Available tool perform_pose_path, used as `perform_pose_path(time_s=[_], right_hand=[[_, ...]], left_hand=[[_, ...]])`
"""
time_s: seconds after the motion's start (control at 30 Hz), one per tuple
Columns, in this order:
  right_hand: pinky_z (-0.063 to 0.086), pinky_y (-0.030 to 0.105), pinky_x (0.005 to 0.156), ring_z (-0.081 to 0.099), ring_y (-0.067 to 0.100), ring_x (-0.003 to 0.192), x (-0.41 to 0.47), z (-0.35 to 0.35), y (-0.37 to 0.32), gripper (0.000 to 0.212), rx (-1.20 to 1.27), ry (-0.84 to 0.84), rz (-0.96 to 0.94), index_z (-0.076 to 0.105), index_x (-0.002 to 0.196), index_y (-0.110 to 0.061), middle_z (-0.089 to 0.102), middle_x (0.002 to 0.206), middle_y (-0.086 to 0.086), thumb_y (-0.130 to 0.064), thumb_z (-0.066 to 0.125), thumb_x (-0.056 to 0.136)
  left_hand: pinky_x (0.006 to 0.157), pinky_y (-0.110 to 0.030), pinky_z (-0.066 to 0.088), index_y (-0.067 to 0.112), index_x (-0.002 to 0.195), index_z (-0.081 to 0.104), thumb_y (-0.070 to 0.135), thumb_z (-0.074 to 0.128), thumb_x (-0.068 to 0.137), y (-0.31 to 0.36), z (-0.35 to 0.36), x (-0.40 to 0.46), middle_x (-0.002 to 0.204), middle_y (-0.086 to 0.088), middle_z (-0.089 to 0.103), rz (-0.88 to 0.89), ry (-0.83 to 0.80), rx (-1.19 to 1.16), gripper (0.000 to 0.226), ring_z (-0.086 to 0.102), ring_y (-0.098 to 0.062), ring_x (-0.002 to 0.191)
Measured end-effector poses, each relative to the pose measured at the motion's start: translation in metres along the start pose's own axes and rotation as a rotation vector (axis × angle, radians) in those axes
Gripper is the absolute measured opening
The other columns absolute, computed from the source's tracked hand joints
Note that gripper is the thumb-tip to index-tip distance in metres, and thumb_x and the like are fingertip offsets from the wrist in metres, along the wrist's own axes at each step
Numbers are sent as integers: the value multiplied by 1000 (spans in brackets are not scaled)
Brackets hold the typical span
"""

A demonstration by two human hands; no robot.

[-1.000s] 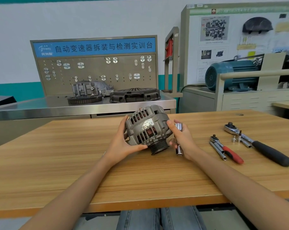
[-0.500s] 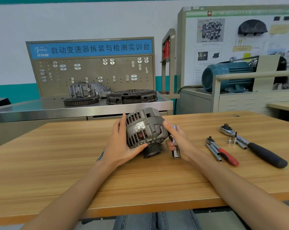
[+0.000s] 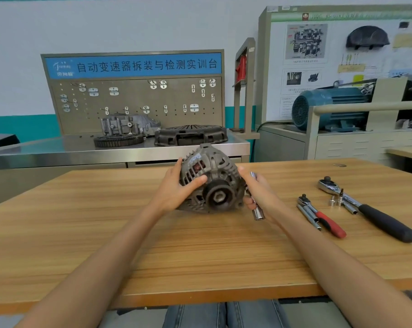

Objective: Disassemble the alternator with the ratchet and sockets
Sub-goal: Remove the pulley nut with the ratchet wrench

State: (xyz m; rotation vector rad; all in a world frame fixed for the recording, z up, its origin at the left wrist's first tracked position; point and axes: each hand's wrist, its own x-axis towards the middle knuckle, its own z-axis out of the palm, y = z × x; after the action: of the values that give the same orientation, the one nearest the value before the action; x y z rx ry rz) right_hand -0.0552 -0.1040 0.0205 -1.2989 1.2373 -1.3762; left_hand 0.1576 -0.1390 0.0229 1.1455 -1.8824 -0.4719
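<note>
The grey alternator (image 3: 214, 176) is held just above the wooden table (image 3: 153, 245), its black pulley and centre nut facing me. My left hand (image 3: 176, 188) grips its left side, thumb across the front housing. My right hand (image 3: 257, 192) steadies the alternator's right side while its fingers curl round a long chrome socket (image 3: 257, 209) that points down. On the table to the right lie a small ratchet with a red handle (image 3: 323, 216), a large ratchet with a black handle (image 3: 370, 209), and small loose sockets (image 3: 336, 200).
A steel workbench (image 3: 58, 150) stands behind the table with a pegboard, a gear ring (image 3: 118, 139), a gearbox casting and a clutch cover (image 3: 190, 134). A blue electric motor (image 3: 330, 107) sits on a cabinet at the right.
Both hands have turned the alternator so its pulley, which pointed down toward the table, now faces me. The socket stays in my right hand.
</note>
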Motion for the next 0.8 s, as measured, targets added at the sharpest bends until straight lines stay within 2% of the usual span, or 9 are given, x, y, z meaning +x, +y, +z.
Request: perform_pose_path(time_s=[0.07, 0.13, 0.23, 0.3, 0.37, 0.5, 0.63, 0.73, 0.8], right_hand=[[26, 18, 32, 37, 5, 36, 3, 5, 3, 41, 6, 13, 22, 47, 110, -6, 46, 69, 2, -45, 46, 96], [24, 17, 32, 37, 6, 35, 6, 9, 4, 28, 18, 14, 12, 49, 98, -8, 44, 66, 2, -36, 45, 98], [23, 17, 33, 36, 6, 34, 8, 11, 1, 23, 37, 23, 3, 49, 84, -11, 44, 64, 3, -28, 44, 98], [24, 18, 33, 35, 7, 35, 5, 13, 1, 23, 20, 47, 8, 52, 90, -7, 45, 72, 6, -27, 43, 97], [24, 19, 33, 32, 8, 37, 2, 13, 2, 28, 27, 69, 19, 57, 104, -4, 42, 81, 8, -27, 43, 97], [26, 19, 33, 34, 9, 40, 0, 11, 4, 33, 12, 143, 31, 53, 101, 4, 42, 76, 5, -28, 44, 97], [28, 21, 32, 37, 11, 44, -1, 8, 3, 25, 99, 269, 112, 46, 82, -11, 44, 71, 5, -30, 40, 97], [29, 20, 32, 39, 11, 42, -6, 6, 5, 28, 153, 278, 164, 45, 82, -11, 47, 69, 5, -30, 35, 99], [29, 20, 32, 38, 11, 42, -8, 4, 4, 26, 188, 246, 189, 43, 80, -12, 45, 65, 3, -27, 31, 99]], left_hand=[[82, -18, 48, 35, 130, 41, 71, 60, 70, -4, -1, 3, 117, 16, 57, -49, -26, -157, 71, 57, -12, 115], [87, -23, 49, 41, 126, 41, 67, 60, 68, -11, 3, 3, 114, 19, 57, -67, 6, -250, 66, 57, -4, 109], [96, -29, 45, 43, 128, 39, 62, 61, 70, -17, 5, 2, 121, 15, 57, -65, 30, -307, 65, 55, -4, 111], [91, -23, 43, 51, 125, 38, 62, 58, 73, -17, 5, 0, 116, 24, 55, -74, 5, -326, 57, 53, 3, 107], [88, -17, 41, 57, 123, 36, 64, 55, 74, -15, 5, -1, 113, 32, 50, -75, 11, -317, 52, 50, 9, 105], [96, -29, 43, 50, 138, 34, 73, 51, 73, -16, 9, 4, 122, 22, 49, -71, 42, -286, 72, 49, -6, 115], [93, -27, 40, 43, 144, 33, 81, 48, 66, -12, 16, 1, 125, 22, 45, -88, 132, -217, 89, 44, -4, 116], [102, -36, 44, 40, 145, 34, 80, 50, 67, -11, 17, -2, 141, 12, 48, -123, 153, -216, 88, 47, -12, 124], [105, -43, 43, 39, 145, 34, 72, 50, 80, -10, 19, -5, 143, 8, 48, -125, 157, -189, 75, 47, -16, 128]])
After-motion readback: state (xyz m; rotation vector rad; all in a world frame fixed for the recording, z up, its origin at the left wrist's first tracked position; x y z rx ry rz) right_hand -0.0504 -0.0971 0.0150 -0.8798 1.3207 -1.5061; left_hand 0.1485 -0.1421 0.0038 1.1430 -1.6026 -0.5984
